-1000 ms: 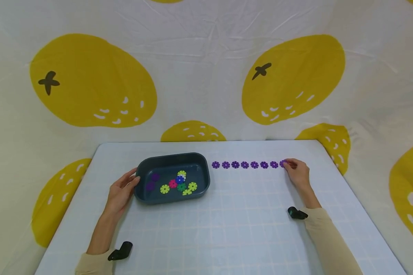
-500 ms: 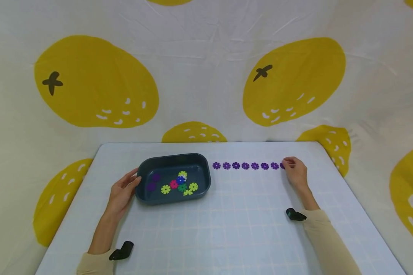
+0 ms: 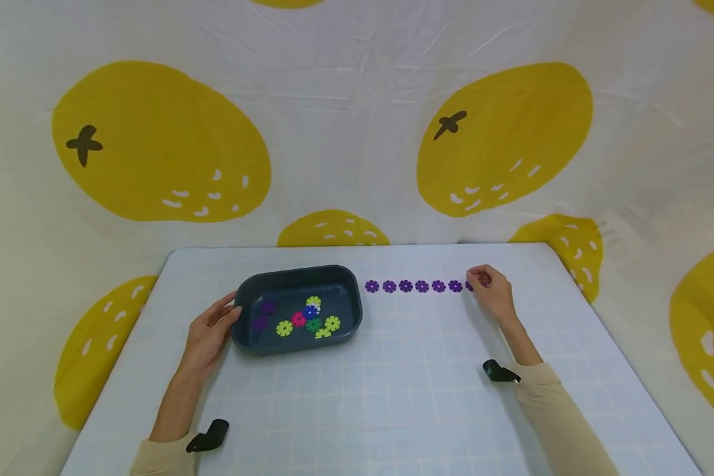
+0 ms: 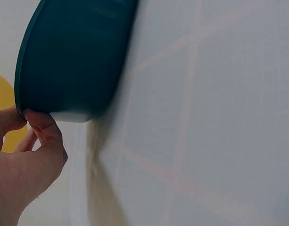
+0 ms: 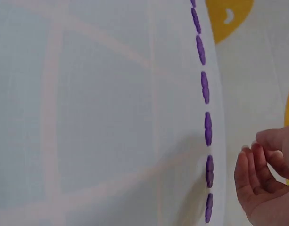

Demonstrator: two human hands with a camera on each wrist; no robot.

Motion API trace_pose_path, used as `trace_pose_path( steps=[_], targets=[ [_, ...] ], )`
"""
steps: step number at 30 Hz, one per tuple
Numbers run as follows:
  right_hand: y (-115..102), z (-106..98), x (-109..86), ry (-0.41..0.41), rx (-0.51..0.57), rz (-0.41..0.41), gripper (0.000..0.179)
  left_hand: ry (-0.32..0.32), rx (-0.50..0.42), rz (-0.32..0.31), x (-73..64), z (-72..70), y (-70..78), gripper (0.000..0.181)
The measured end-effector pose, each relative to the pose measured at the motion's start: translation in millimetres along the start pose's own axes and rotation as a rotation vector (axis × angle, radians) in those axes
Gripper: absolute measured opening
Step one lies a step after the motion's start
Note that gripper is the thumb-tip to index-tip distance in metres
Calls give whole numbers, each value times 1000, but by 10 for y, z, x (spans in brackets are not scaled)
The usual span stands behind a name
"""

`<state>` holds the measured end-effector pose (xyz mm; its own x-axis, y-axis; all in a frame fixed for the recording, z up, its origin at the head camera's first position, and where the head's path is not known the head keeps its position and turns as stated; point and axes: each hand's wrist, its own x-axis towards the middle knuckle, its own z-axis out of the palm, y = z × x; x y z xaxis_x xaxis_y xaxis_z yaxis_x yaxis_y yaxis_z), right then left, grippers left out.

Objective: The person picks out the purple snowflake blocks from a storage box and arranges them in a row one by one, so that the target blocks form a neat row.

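Observation:
In the head view my left hand (image 3: 205, 336) pinches the left rim of a dark blue-green tray (image 3: 297, 348) between thumb and fingers. The left wrist view shows that grip close up on the tray's rim (image 4: 73, 56). Inside lie flower-shaped plastic discs: purple (image 3: 268, 307), yellow (image 3: 283, 328), pink, blue, green and a whitish one. Right of the tray, several purple flower discs (image 3: 406, 286) form a straight row. Over the row's right end hovers my right hand (image 3: 492, 296), fingers loosely curled. With nothing seen in its fingers, the right hand (image 5: 269, 183) is apart from the discs (image 5: 208, 128).
A pale checked cloth covers the table (image 3: 393, 410). Just behind the row runs the table's back edge, against a white sheet (image 3: 345, 132) printed with big yellow fruit. Black wrist cameras (image 3: 209, 436) sit on both sleeves.
My right hand has come off the last purple disc at the row's right end and shifted left and slightly up. The left hand and tray stay in place.

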<state>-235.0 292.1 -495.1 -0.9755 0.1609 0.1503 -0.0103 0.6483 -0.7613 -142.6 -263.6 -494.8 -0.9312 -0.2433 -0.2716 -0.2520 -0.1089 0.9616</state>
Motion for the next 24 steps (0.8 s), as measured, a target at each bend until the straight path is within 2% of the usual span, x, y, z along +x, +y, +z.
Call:
trace_pose_path(
  steps=[7,17,24],
  targets=[
    [-179,110,5,-18,50,-119,25,3,-7,-1,2,-16,-4,63],
    [-606,326,-21,-114,114,-136,25,-2,-9,-3,2,-21,5,63],
    [-886,508,-41,-162,158,-199,22,-3,-19,-17,17,-22,-5,63]
  ],
)
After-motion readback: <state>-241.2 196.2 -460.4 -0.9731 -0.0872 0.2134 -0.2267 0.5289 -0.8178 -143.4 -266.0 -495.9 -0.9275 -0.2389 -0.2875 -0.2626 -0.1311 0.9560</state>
